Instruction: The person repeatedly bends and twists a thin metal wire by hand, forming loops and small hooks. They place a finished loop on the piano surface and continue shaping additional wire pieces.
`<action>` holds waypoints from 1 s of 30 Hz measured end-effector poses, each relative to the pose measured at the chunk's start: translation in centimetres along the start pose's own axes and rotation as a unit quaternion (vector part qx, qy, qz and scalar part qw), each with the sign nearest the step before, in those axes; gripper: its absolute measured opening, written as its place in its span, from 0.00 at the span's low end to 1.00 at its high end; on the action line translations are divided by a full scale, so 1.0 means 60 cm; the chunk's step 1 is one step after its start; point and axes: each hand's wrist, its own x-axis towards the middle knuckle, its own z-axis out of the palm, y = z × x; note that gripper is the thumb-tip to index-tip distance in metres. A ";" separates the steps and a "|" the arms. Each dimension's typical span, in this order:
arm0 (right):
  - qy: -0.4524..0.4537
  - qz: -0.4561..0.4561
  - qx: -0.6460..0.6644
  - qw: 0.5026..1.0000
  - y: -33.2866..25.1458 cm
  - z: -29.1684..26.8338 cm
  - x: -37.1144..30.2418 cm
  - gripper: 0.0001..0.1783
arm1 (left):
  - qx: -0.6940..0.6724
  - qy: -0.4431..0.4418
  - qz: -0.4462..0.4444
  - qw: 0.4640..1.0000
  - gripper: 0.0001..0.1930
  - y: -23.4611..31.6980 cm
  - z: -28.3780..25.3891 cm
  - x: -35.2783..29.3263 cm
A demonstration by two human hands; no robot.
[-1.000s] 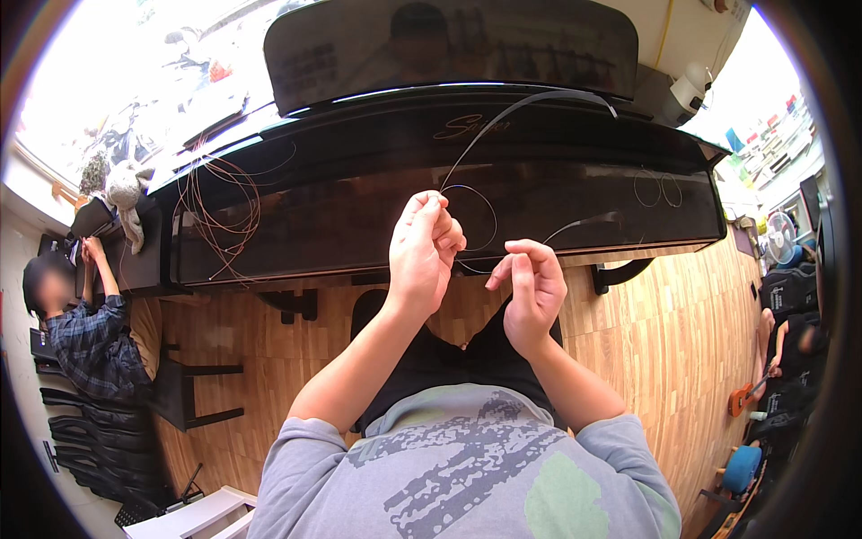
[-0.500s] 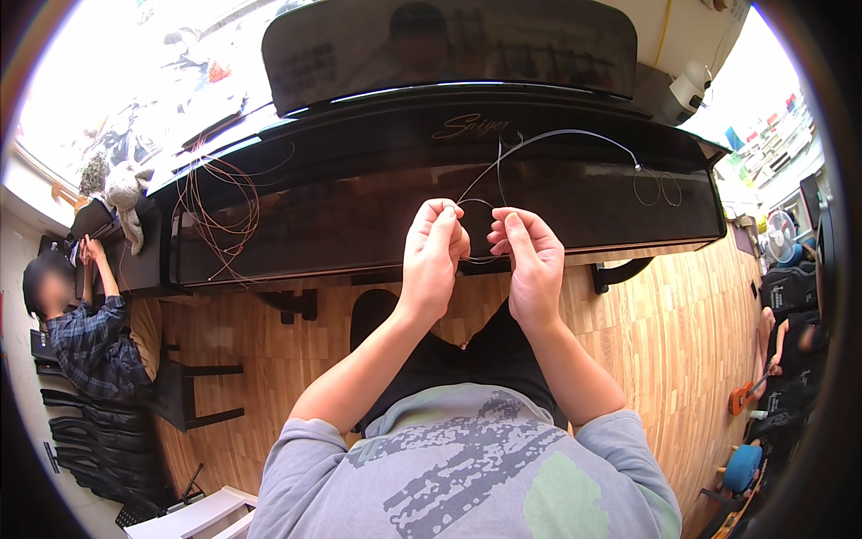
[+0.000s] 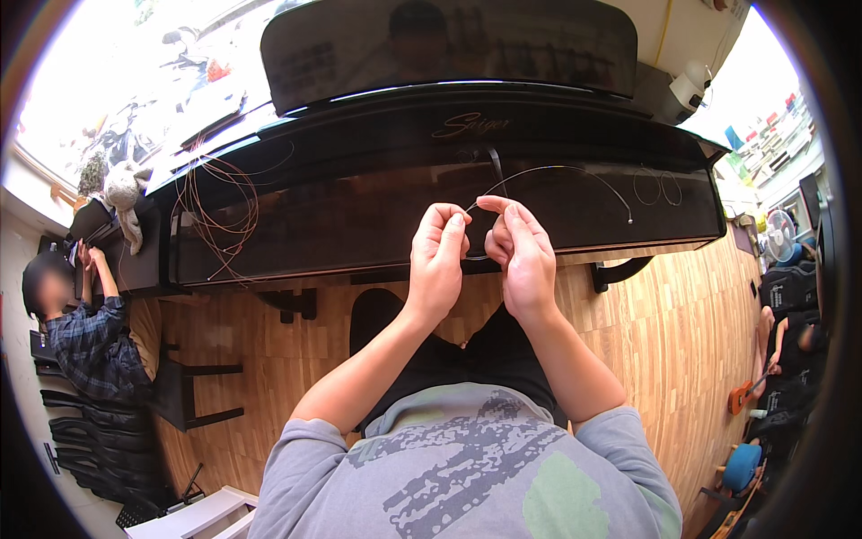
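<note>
A thin silvery string point(image 3: 566, 167) arcs from my fingers to the right, over the closed black lid of a piano point(image 3: 359, 202). It ends in a small bead. My left hand point(image 3: 437, 260) is closed, pinching the string between thumb and forefinger. Just beside it, my right hand point(image 3: 523, 265) has its forefinger bent against the string near that pinch; its other fingers are curled, and their hold is partly hidden. A short bend of string shows below, between the hands. At the lid's left lie loose coils of copper-coloured string point(image 3: 220, 211).
Small loops of thin string point(image 3: 657, 187) lie at the lid's right. A grey plush toy point(image 3: 124, 187) sits at the far left near a seated person point(image 3: 94, 332). A black bench point(image 3: 193, 395) stands left on the wooden floor point(image 3: 620, 332). An orange small guitar point(image 3: 741, 397) is at right.
My hands have come closer together, the right forefinger reaching to the left fingertips. The string's free arc has dropped lower, and its beaded end has swung down. The loop between my hands is less visible.
</note>
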 end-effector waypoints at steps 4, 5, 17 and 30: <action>-0.017 -0.020 -0.087 0.996 -0.001 0.004 0.001 0.17 | 0.013 -0.003 0.013 1.000 0.05 -0.004 -0.001 -0.001; -0.020 -0.019 -0.115 0.993 0.000 0.006 0.001 0.17 | 0.021 -0.007 0.020 1.000 0.05 -0.005 -0.002 -0.002; 0.013 -0.015 -0.068 0.998 0.010 0.002 0.014 0.16 | 0.009 0.004 -0.006 1.000 0.05 -0.001 0.002 -0.005; -0.012 0.005 -0.063 0.998 0.002 -0.002 0.017 0.14 | 0.000 -0.065 -0.032 0.997 0.12 0.029 -0.002 0.008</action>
